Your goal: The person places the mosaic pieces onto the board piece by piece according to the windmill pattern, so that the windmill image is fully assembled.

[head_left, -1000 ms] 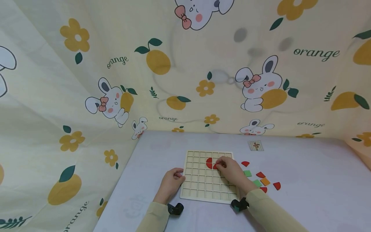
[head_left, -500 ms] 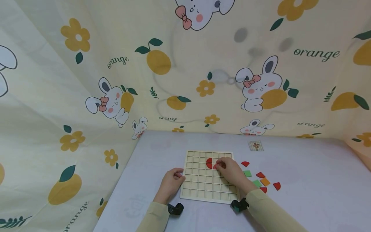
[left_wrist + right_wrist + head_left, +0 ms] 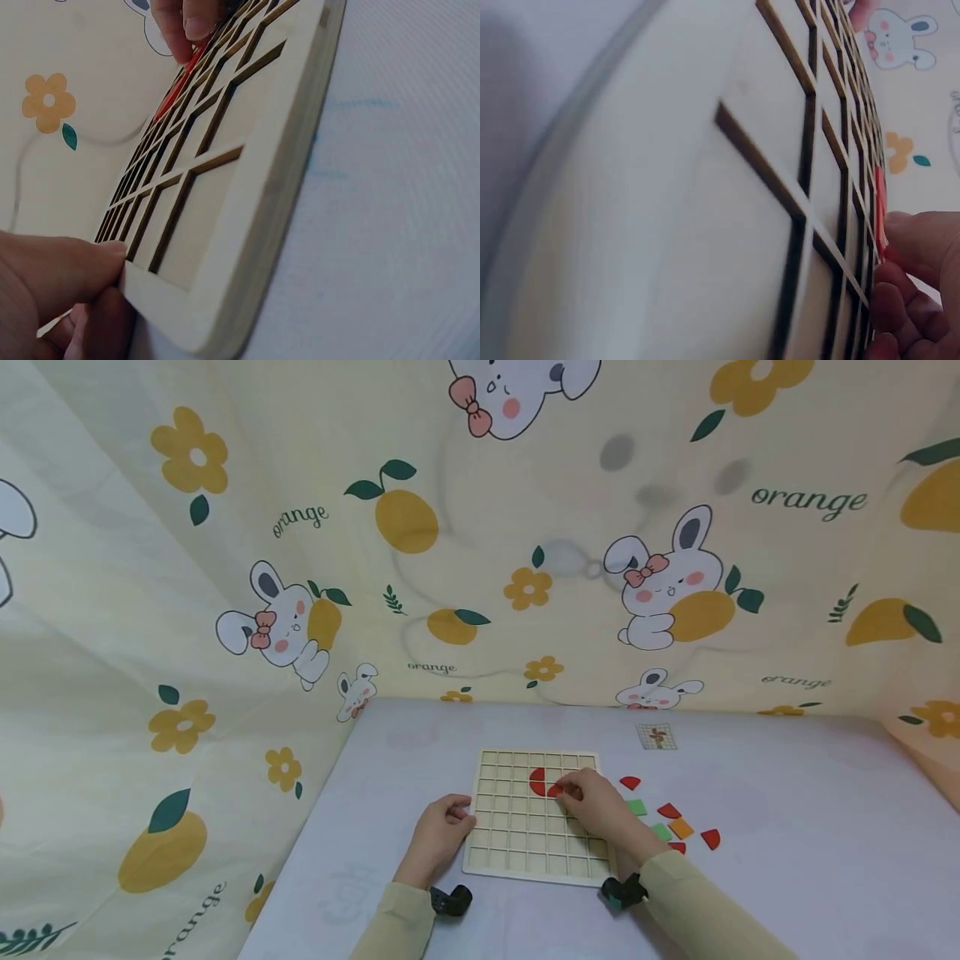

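A pale wooden grid board (image 3: 510, 843) lies on the table. Its left edge is held by my left hand (image 3: 437, 833); in the left wrist view the thumb (image 3: 94, 262) lies on the rim with the fingers curled at the side. Two red quarter-circle tiles (image 3: 537, 782) sit in neighbouring cells in the upper middle, one above the other. Beside the lower one, my right hand (image 3: 600, 806) pinches another red quarter-circle tile (image 3: 555, 791) at the grid. The right wrist view shows only a thin strip of red at the fingertips.
Right of the board lie loose red quarter-circle tiles (image 3: 710, 838), green square tiles (image 3: 637, 807) and an orange square tile (image 3: 681, 828). A small pattern card (image 3: 657, 737) lies farther back. A printed cloth (image 3: 465, 527) hangs behind the table.
The head view has shifted slightly, so everything sits a little farther left. Both hands keep almost the same place on the board, and the right fingers still hold the red tile.
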The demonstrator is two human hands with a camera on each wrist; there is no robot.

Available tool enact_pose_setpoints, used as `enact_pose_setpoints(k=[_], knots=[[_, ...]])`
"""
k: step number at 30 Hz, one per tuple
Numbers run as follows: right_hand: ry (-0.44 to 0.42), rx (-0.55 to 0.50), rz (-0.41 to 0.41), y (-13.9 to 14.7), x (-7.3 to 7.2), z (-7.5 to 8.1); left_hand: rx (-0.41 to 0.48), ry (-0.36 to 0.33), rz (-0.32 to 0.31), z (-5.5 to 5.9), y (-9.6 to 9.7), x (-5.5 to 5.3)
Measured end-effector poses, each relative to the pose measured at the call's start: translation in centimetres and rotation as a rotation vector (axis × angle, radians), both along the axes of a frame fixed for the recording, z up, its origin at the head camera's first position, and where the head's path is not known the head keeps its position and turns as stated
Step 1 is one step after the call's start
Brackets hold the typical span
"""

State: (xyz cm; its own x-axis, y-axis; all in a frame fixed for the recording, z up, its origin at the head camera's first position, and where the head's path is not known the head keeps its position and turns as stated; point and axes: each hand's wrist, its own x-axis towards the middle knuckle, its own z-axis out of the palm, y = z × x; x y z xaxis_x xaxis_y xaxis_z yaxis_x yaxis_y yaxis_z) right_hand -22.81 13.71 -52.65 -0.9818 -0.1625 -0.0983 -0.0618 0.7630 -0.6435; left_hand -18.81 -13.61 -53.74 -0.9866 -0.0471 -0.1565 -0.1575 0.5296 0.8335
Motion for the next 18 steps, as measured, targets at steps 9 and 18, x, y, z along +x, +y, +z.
enact_pose_setpoints(k=[9,18], knots=[[-0.015,-0.009,-0.066,3.2,0.3,0.6,0.01,-0.012,0.01,0.2,0.0,0.0],[-0.012,0.046,-0.12,7.8,0.2,0.8,0.007,-0.008,0.009,0.0,0.1,0.0]])
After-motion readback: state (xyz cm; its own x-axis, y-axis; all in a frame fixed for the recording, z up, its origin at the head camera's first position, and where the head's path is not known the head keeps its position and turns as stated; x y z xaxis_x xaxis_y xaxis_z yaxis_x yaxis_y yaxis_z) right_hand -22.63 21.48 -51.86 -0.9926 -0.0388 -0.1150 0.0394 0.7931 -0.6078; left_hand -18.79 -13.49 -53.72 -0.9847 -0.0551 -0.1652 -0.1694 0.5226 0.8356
